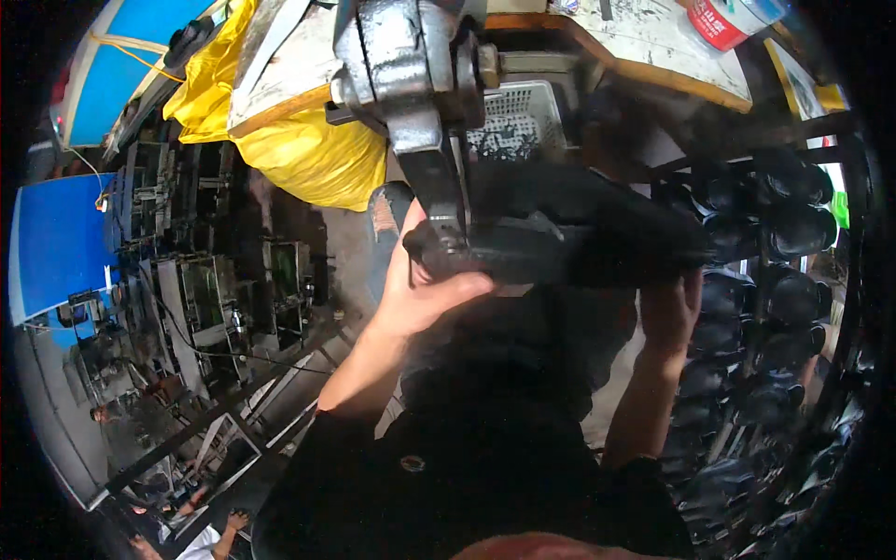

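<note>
A black shoe (579, 233) lies on its side under the grey metal head of a stitching machine (411, 65). My left hand (420, 294) grips the shoe's toe end from below, thumb over the sole edge right beside the machine's foot (448, 219). At the heel end, my right hand (667, 313) holds the shoe up from underneath, fingers curled around it. My dark-sleeved forearms rise from the lower edge.
A rack (784, 271) of several black shoes fills the right side. A white plastic basket (523, 112) sits behind the machine, a yellow bag (299, 149) to its left. A worn wooden tabletop (653, 47) is at the top. Metal machinery (205, 299) and other people are far below left.
</note>
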Demonstrator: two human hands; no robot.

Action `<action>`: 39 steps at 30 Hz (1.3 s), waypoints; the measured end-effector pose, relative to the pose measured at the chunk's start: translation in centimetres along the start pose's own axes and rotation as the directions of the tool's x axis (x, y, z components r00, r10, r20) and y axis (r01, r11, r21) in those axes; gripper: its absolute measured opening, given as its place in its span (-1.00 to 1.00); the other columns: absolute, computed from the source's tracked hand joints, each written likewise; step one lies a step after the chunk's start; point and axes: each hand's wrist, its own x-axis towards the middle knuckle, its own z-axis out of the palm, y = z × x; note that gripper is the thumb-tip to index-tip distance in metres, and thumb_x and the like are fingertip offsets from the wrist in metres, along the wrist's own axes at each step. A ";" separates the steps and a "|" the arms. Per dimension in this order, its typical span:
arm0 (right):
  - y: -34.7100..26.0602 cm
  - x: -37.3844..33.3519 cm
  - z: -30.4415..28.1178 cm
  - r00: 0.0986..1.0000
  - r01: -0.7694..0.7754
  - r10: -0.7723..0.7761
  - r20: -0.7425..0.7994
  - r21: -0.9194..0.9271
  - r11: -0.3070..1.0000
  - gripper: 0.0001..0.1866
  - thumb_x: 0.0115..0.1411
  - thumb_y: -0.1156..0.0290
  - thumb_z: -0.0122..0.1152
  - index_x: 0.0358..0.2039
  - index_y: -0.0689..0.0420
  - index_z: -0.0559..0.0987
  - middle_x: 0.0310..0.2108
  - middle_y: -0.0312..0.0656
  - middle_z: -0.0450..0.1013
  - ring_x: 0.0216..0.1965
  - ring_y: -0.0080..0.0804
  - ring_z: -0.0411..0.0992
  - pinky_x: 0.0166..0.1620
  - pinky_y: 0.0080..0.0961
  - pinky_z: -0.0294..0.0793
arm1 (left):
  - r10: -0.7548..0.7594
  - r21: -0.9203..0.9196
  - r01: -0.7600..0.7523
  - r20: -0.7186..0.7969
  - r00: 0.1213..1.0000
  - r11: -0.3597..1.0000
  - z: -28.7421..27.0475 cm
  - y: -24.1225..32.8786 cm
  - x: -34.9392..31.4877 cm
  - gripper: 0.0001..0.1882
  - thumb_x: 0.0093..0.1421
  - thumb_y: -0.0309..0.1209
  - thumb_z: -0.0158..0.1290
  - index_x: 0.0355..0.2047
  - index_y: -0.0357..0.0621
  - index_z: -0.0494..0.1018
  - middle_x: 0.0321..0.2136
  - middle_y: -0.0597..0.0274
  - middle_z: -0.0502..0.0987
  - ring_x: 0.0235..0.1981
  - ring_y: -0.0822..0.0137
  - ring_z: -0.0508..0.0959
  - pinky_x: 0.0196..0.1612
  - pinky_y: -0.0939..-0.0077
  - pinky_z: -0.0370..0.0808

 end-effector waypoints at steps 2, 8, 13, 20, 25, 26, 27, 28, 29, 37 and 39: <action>-0.9 0.8 -0.1 0.993 0.098 -0.106 0.054 0.126 0.987 -0.40 0.37 0.30 0.05 0.36 0.19 0.18 0.21 -0.09 0.31 0.13 -0.27 0.38 0.12 -0.31 0.43 | 0.024 0.101 -0.024 -0.002 1.000 0.995 1.5 0.7 0.6 0.28 -0.13 -0.42 0.44 0.42 -0.30 -0.25 0.36 -0.05 0.08 0.34 0.13 0.20 0.35 0.24 0.13; -3.8 1.8 -2.9 0.967 0.255 -0.253 0.027 -0.093 0.963 -0.30 0.27 0.31 0.22 0.35 0.19 0.19 0.23 -0.05 0.31 0.17 -0.17 0.36 0.24 -0.20 0.32 | 0.199 0.267 -0.268 0.261 0.945 0.926 2.4 0.2 3.0 0.32 -0.12 -0.40 0.46 0.44 -0.27 -0.29 0.44 -0.12 -0.16 0.43 0.12 -0.01 0.40 0.21 0.00; -5.3 2.5 -4.6 0.868 0.482 -0.482 0.118 -0.428 0.764 -0.30 0.27 0.26 0.18 0.33 0.26 0.20 0.22 -0.02 0.33 0.16 -0.16 0.37 0.25 -0.18 0.33 | 0.279 0.130 -0.331 0.307 0.910 0.935 1.9 -1.2 3.4 0.33 -0.10 -0.40 0.46 0.45 -0.18 -0.31 0.45 -0.14 -0.23 0.45 0.12 -0.07 0.41 0.15 -0.04; -6.4 3.1 -4.8 0.913 0.362 -0.392 -0.115 -0.220 0.906 -0.28 0.23 0.21 0.22 0.30 0.28 0.23 0.19 0.03 0.34 0.13 -0.15 0.40 0.23 -0.18 0.35 | 0.233 0.182 -0.293 0.294 0.927 0.939 2.9 -0.7 2.8 0.31 -0.07 -0.52 0.42 0.46 -0.10 -0.34 0.46 -0.02 -0.21 0.44 0.15 -0.02 0.39 0.15 0.05; -8.1 2.9 -3.4 0.909 0.384 -0.410 -0.071 -0.235 0.893 -0.23 0.16 0.19 0.30 0.28 0.29 0.26 0.19 0.07 0.34 0.13 -0.12 0.41 0.23 -0.15 0.36 | 0.152 0.123 -0.165 0.107 0.983 0.979 3.5 0.2 2.5 0.32 -0.13 -0.39 0.46 0.44 -0.19 -0.28 0.40 -0.07 -0.03 0.36 0.11 0.18 0.33 0.21 0.17; -8.7 2.8 -2.7 0.905 0.401 -0.423 -0.041 -0.247 0.882 -0.22 0.14 0.19 0.31 0.28 0.29 0.27 0.19 0.08 0.34 0.13 -0.11 0.41 0.23 -0.14 0.36 | 0.199 0.131 -0.221 0.165 0.966 0.966 2.2 -0.5 2.4 0.25 -0.11 -0.51 0.43 0.43 -0.17 -0.22 0.36 0.00 0.07 0.32 0.16 0.25 0.26 0.25 0.29; -9.3 2.8 -1.8 0.902 0.417 -0.431 0.005 -0.264 0.869 -0.22 0.13 0.19 0.33 0.28 0.29 0.27 0.19 0.09 0.34 0.13 -0.10 0.41 0.23 -0.14 0.36 | 0.200 0.114 -0.218 0.148 0.969 0.969 1.7 -0.6 2.0 0.22 -0.10 -0.53 0.43 0.42 -0.17 -0.18 0.33 0.04 0.14 0.29 0.19 0.28 0.24 0.26 0.33; -10.1 2.7 -0.6 0.899 0.432 -0.433 0.061 -0.274 0.859 -0.18 0.07 0.18 0.38 0.26 0.30 0.28 0.17 0.09 0.35 0.11 -0.10 0.41 0.22 -0.15 0.37 | 0.198 0.098 -0.211 0.131 0.971 0.973 1.1 -0.6 1.6 0.18 -0.10 -0.55 0.42 0.40 -0.17 -0.14 0.29 0.07 0.20 0.27 0.22 0.32 0.23 0.27 0.36; -10.9 2.6 0.5 0.894 0.447 -0.433 0.114 -0.282 0.849 -0.14 0.01 0.17 0.43 0.24 0.31 0.29 0.14 0.09 0.36 0.10 -0.10 0.42 0.21 -0.17 0.37 | 0.193 0.082 -0.203 0.116 0.974 0.976 0.7 -0.6 1.3 0.15 -0.10 -0.57 0.42 0.39 -0.17 -0.10 0.26 0.11 0.27 0.24 0.25 0.36 0.21 0.28 0.40; -12.2 2.4 6.8 0.888 0.445 -0.342 0.306 -0.394 0.804 -0.03 -0.25 0.20 0.61 0.15 0.31 0.33 0.02 -0.02 0.43 0.03 -0.18 0.45 0.14 -0.24 0.42 | 0.140 -0.178 -0.165 -0.146 0.979 0.970 -1.8 -0.4 0.5 0.26 -0.11 -0.47 0.45 0.43 -0.25 -0.21 0.31 0.09 0.18 0.25 0.21 0.34 0.25 0.30 0.37; -10.9 2.7 7.6 0.902 0.404 -0.280 0.328 -0.416 0.815 -0.05 -0.23 0.24 0.61 0.16 0.28 0.33 0.05 -0.05 0.42 0.05 -0.21 0.45 0.15 -0.24 0.42 | 0.163 -0.140 -0.188 -0.171 0.972 0.972 -2.9 0.1 0.4 0.24 -0.12 -0.48 0.44 0.43 -0.26 -0.18 0.36 0.07 0.11 0.29 0.19 0.30 0.29 0.27 0.32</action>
